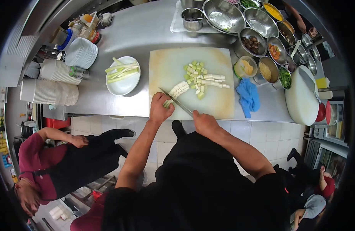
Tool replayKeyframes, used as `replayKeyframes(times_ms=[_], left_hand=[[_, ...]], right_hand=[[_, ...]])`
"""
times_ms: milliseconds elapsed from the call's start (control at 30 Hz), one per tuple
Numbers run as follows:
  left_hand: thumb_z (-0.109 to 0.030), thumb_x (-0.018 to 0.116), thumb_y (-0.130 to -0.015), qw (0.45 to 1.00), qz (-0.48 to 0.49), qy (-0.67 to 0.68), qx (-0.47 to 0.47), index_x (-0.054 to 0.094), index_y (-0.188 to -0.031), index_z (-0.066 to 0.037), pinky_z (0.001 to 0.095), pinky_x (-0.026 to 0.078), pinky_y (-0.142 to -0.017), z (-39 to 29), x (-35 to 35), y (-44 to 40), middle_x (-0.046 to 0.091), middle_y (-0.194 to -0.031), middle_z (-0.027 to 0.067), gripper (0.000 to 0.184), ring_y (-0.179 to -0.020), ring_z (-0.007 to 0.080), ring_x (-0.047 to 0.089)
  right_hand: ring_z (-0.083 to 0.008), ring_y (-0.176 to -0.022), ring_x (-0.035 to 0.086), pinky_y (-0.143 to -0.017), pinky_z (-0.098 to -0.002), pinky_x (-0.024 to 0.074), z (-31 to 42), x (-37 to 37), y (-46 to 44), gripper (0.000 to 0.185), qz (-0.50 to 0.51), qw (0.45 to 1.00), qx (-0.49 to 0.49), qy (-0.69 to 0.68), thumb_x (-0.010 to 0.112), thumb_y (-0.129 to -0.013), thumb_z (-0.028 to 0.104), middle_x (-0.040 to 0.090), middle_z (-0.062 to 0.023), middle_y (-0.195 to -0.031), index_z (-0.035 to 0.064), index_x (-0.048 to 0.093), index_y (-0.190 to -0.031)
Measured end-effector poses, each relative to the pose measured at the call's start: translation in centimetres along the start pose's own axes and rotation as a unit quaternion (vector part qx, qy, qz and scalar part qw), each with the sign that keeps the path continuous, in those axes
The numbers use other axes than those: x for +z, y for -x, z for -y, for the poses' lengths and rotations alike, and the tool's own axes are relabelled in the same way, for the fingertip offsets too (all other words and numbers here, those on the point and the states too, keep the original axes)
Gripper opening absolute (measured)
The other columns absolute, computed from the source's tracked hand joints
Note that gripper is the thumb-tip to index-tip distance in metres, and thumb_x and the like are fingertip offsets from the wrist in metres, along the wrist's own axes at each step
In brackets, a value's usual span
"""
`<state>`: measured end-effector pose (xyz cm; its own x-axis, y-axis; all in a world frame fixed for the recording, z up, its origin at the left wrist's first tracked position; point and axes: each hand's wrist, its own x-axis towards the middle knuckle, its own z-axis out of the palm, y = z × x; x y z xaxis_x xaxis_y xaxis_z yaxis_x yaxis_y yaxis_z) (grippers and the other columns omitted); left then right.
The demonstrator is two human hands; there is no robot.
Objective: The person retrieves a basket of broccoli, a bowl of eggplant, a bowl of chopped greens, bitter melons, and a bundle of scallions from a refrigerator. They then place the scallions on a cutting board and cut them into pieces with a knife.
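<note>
My right hand (205, 124) is closed round the handle of a kitchen knife (176, 102), whose blade slants up and left over the cutting board (162, 59). Close to the blade, my left hand (161, 108) has its fingers curled on pale green celery pieces (167, 103) at the board's front edge. A row of cut celery (180, 88) lies just beyond the blade. Farther up the board is a loose pile of celery cubes (194, 72), with a second row of cut pieces (216, 81) to its right. Whole celery stalks (123, 72) rest on a white plate (125, 90) left of the board.
A blue cloth (248, 97) lies right of the board, near a tub of yellow food (245, 67) and several metal bowls (262, 23). Stacked white bowls (50, 91) stand at the left. A co-worker (65, 154) is at lower left; more people are at lower right.
</note>
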<state>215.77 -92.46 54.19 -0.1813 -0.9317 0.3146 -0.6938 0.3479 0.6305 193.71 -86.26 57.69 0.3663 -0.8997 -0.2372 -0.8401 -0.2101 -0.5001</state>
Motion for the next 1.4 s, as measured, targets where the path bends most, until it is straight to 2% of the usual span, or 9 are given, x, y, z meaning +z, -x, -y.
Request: replayKeyframes(times_ms=[67, 300, 400, 500, 700, 867, 1000, 1267, 1400], left_hand=[[-0.005, 0.069, -0.064, 1.0, -0.01, 0.007, 0.01, 0.065, -0.085, -0.005, 0.0375, 0.049, -0.078, -0.4, 1.1, -0.9, 0.056, -0.092, 0.013, 0.022, -0.088, 0.0302, 0.057], [-0.007, 0.069, -0.064, 0.999, 0.006, 0.04, -0.013, 0.062, -0.095, -0.005, 0.0391, 0.047, -0.084, -2.5, 0.5, -2.4, 0.056, -0.093, 0.0137, 0.032, -0.094, 0.0332, 0.054], [-0.008, 0.07, -0.063, 0.999, -0.02, 0.01, 0.035, 0.06, -0.099, -0.006, 0.0391, 0.046, -0.082, -2.6, -0.5, -2.0, 0.056, -0.093, 0.0129, 0.038, -0.093, 0.0329, 0.054], [-0.009, 0.07, -0.062, 0.999, -0.009, 0.028, 0.018, 0.062, -0.092, -0.006, 0.0388, 0.046, -0.078, -1.7, 0.5, -1.7, 0.055, -0.092, 0.0124, 0.031, -0.09, 0.0317, 0.054], [-0.008, 0.069, -0.06, 0.999, -0.033, 0.032, 0.015, 0.064, -0.078, -0.005, 0.0392, 0.046, -0.078, -0.2, 1.9, -1.2, 0.055, -0.088, 0.0119, 0.019, -0.089, 0.0303, 0.055], [-0.01, 0.07, -0.062, 0.997, -0.009, 0.072, 0.011, 0.061, -0.097, -0.006, 0.0395, 0.046, -0.084, -1.9, -0.1, -0.7, 0.054, -0.097, 0.0154, 0.036, -0.095, 0.0324, 0.053], [-0.011, 0.07, -0.063, 0.999, -0.018, 0.036, 0.01, 0.058, -0.105, -0.006, 0.0396, 0.044, -0.085, -2.1, -1.0, 0.4, 0.052, -0.1, 0.0164, 0.044, -0.097, 0.0329, 0.052], [-0.008, 0.068, -0.062, 0.998, -0.044, 0.023, 0.024, 0.064, -0.08, -0.006, 0.0381, 0.044, -0.08, -0.5, 1.3, 0.2, 0.054, -0.092, 0.0115, 0.019, -0.091, 0.0298, 0.052], [-0.007, 0.067, -0.062, 0.999, -0.047, 0.022, 0.019, 0.062, -0.079, -0.005, 0.0371, 0.045, -0.08, -0.5, 1.4, 0.5, 0.055, -0.089, 0.0117, 0.018, -0.089, 0.0298, 0.054]], right_hand=[[-0.0369, -0.071, 0.066, -0.063, -0.0476, 0.0524, -0.7, -1.8, -0.1, 0.021, 0.055, 0.997, 0.022, 0.044, 0.05, -0.081, 0.004, 0.065, -0.0209, -0.073, -0.0012, 0.05, -0.102], [-0.0379, -0.071, 0.066, -0.064, -0.0471, 0.0524, -1.0, -5.1, -0.3, 0.017, 0.066, 0.994, 0.027, 0.077, 0.05, -0.081, 0.005, 0.065, -0.0219, -0.074, -0.0011, 0.05, -0.097], [-0.0387, -0.07, 0.066, -0.064, -0.0465, 0.0527, 0.6, -7.1, 1.0, 0.017, 0.06, 0.996, 0.026, 0.058, 0.05, -0.081, 0.004, 0.065, -0.0227, -0.074, -0.0024, 0.049, -0.096], [-0.039, -0.071, 0.066, -0.064, -0.0465, 0.0529, 1.6, -7.8, 1.6, 0.016, 0.105, 0.992, 0.029, 0.062, 0.05, -0.08, 0.002, 0.065, -0.0228, -0.074, -0.0029, 0.049, -0.096], [-0.0381, -0.071, 0.066, -0.065, -0.0469, 0.0529, 0.1, -2.1, 0.4, 0.016, 0.08, 0.995, 0.034, 0.044, 0.049, -0.081, 0.002, 0.065, -0.0223, -0.073, -0.002, 0.048, -0.096], [-0.0378, -0.069, 0.066, -0.065, -0.047, 0.0528, 0.1, -3.2, 0.1, 0.014, 0.046, 0.997, 0.031, 0.054, 0.05, -0.08, 0.002, 0.064, -0.0214, -0.071, -0.0016, 0.048, -0.094], [-0.038, -0.067, 0.065, -0.063, -0.0465, 0.0528, 1.4, -6.3, 1.7, 0.014, 0.047, 0.997, 0.005, 0.061, 0.051, -0.08, 0.002, 0.064, -0.0212, -0.069, -0.002, 0.048, -0.093], [-0.0392, -0.069, 0.065, -0.063, -0.0478, 0.0523, 2.1, -6.0, 2.1, 0.008, 0.079, 0.996, 0.008, 0.037, 0.049, -0.081, 0.0, 0.063, -0.0233, -0.07, -0.0017, 0.048, -0.088], [-0.0386, -0.069, 0.066, -0.064, -0.0488, 0.0521, 0.6, -2.2, 0.7, 0.01, 0.05, 0.998, 0.007, 0.038, 0.049, -0.081, 0.001, 0.064, -0.0222, -0.07, -0.001, 0.048, -0.091]])
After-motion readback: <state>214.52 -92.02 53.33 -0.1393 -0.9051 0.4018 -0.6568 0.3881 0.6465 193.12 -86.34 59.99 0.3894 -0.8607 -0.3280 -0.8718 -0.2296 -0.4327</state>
